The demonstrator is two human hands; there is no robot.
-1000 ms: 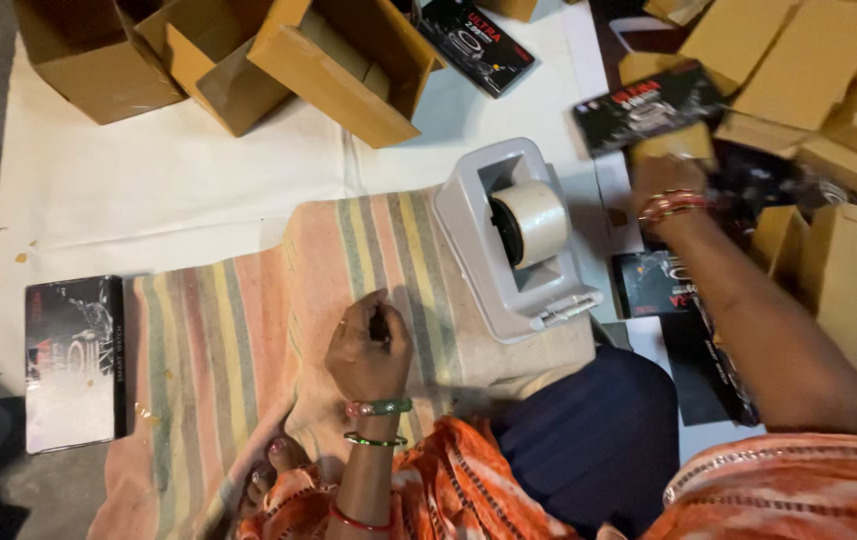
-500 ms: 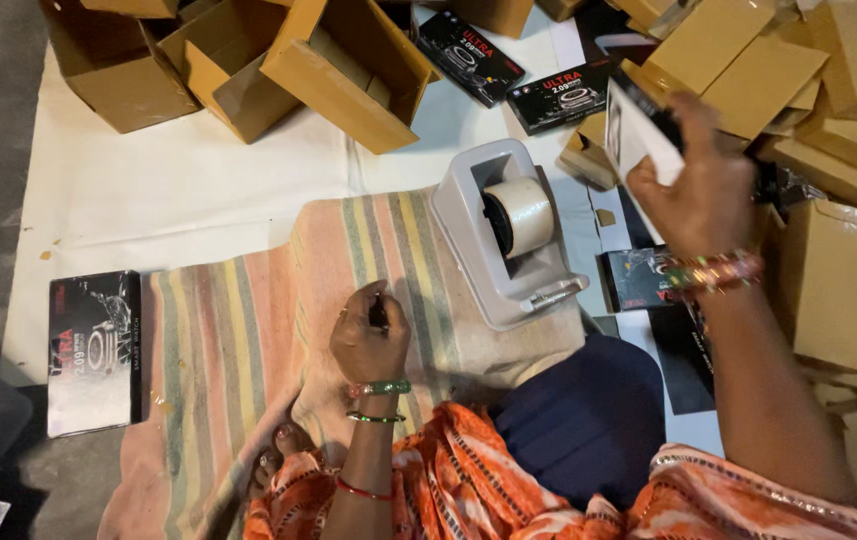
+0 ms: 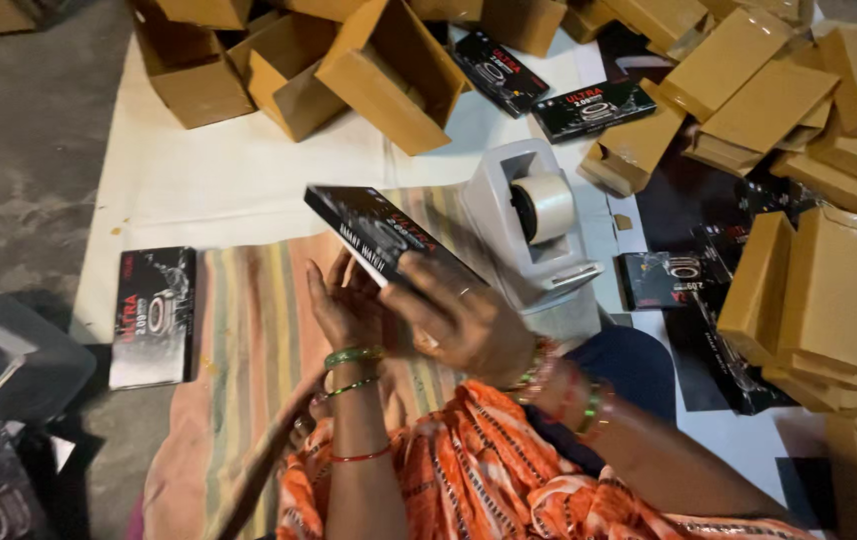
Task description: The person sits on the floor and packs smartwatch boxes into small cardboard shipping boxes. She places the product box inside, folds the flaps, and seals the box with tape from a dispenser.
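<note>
Above the striped mat (image 3: 249, 340), the right hand (image 3: 464, 320) had come back from the cartons at the far right, where it was half a second before, its fingers clamped on a flat black box (image 3: 384, 235), while the left hand (image 3: 344, 305) had risen off the mat to meet it. The box hung tilted just left of the tape dispenser (image 3: 534, 225), with bare mat and white sheet (image 3: 239, 190) open to its left. The left hand stood upright, fingers spread loose against the box's underside, gripping nothing firmly.

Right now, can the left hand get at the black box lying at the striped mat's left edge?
Probably yes. The left hand is open against the held black box, not gripping it, and only bare striped mat lies between it and the flat black box.
</note>
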